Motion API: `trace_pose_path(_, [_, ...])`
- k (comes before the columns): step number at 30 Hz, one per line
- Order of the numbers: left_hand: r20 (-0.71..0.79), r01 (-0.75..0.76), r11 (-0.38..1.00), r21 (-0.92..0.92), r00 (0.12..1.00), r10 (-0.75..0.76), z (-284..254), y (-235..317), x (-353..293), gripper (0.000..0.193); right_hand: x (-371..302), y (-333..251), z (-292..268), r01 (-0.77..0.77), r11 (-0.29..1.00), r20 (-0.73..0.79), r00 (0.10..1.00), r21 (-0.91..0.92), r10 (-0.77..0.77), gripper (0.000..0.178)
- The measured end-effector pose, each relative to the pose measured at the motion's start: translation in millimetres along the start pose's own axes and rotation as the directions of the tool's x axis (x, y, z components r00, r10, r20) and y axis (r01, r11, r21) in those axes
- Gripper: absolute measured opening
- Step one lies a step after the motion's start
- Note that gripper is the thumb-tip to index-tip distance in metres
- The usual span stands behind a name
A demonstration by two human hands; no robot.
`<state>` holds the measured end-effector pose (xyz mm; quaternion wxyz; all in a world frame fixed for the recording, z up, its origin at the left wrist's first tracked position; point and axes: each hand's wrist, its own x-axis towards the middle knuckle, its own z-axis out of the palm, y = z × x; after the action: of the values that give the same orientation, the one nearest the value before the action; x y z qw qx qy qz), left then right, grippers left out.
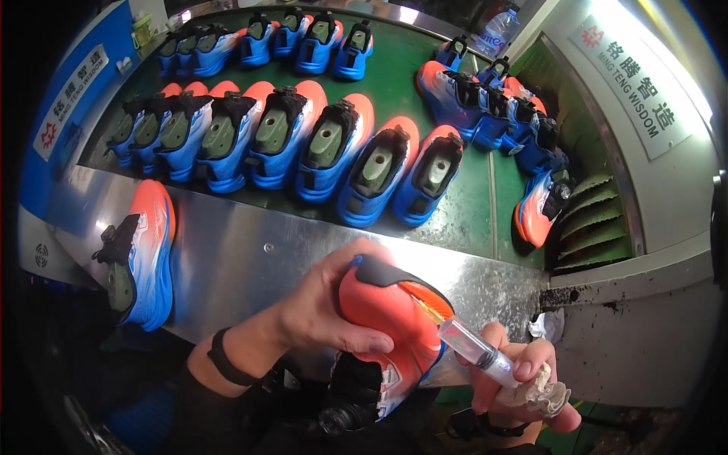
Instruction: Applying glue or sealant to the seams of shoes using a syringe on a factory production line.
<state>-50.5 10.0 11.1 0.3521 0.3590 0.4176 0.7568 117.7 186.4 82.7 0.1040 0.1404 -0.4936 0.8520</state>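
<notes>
My left hand [315,307] is wrapped round an orange-red sports shoe [375,303] with a dark sole patch, holding it tilted above the metal ledge. The shoe's black collar hangs toward me. In my right hand [535,360] is a clear plastic syringe [474,349], its narrow end at the shoe's sole edge, beside a bright orange strip. A crumpled whitish cloth or paper [542,394] is also gripped by that hand's fingers. Whether the tip touches the shoe is hard to tell.
One blue and orange shoe [152,250] stands on the metal ledge [227,250] at left. Behind it, a green conveyor belt [470,205] carries rows of similar shoes [326,144] with green lasts. A slatted curtain opening [595,216] and crumpled paper [547,324] are at right; a bottle [497,32] stands farther back.
</notes>
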Motion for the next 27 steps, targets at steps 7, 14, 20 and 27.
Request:
trace_pose_path(7, [-0.124, 0.08, 0.989, -0.127, 0.988, -0.096, 0, -1, 1, 0.078, -20, -1, -13, -0.018, 0.998, -0.001, 1.0, -0.055, 0.018, 0.066])
trace_pose_path(14, [-0.137, 0.085, 0.975, -0.206, 0.984, -0.114, -4, 0, 4, 0.074, -42, 11, -17, -0.016, 0.991, -0.041, 0.999, -0.132, 0.011, 0.07])
trace_pose_path(20, [-0.286, 0.106, 0.956, -0.273, 0.94, -0.186, -1, -1, 6, 0.072, -72, 21, -15, -0.038, 0.989, -0.144, 0.989, -0.14, 0.018, 0.07])
trace_pose_path(27, [-0.241, 0.159, 0.955, -0.251, 0.945, -0.221, -13, -8, 10, 0.059, -99, 33, -22, -0.072, 0.996, -0.076, 0.995, -0.044, 0.069, 0.072])
